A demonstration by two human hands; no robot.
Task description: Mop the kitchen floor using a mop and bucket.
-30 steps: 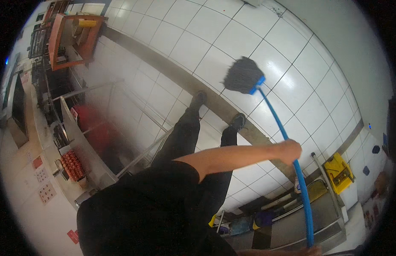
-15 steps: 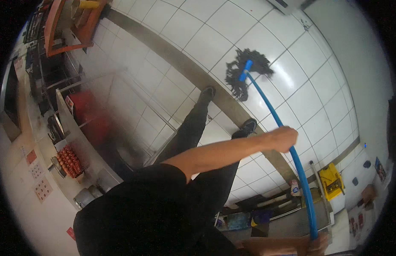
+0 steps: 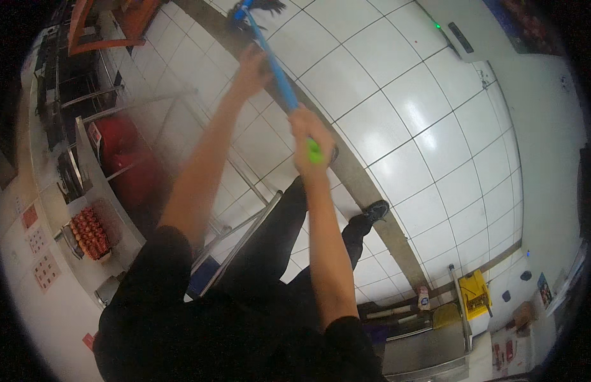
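Observation:
A mop with a blue handle [image 3: 279, 79] slants away from me toward the upper edge. Its dark string head [image 3: 267, 6] is partly cut off there, beside the blue clamp. My right hand [image 3: 310, 137] is closed around the near part of the handle, with the bright green grip end [image 3: 314, 151] showing at the palm. Farther up, my left hand [image 3: 251, 73] is right beside the handle, which passes along its right side. Its fingers are smeared, so whether they grip the handle cannot be told.
White floor tiles [image 3: 416, 137] are crossed by a brown strip [image 3: 394, 245], where my shoe rests. Metal rails [image 3: 244, 239] and red containers [image 3: 127, 159] stand left, below a counter with skewered food [image 3: 90, 234]. A yellow plastic piece [image 3: 475, 296] and a bottle [image 3: 424, 298] are lower right.
The mop has swung left and away, its head moving to the upper edge. Both hands have moved up and left; my right hand came from the lower right edge.

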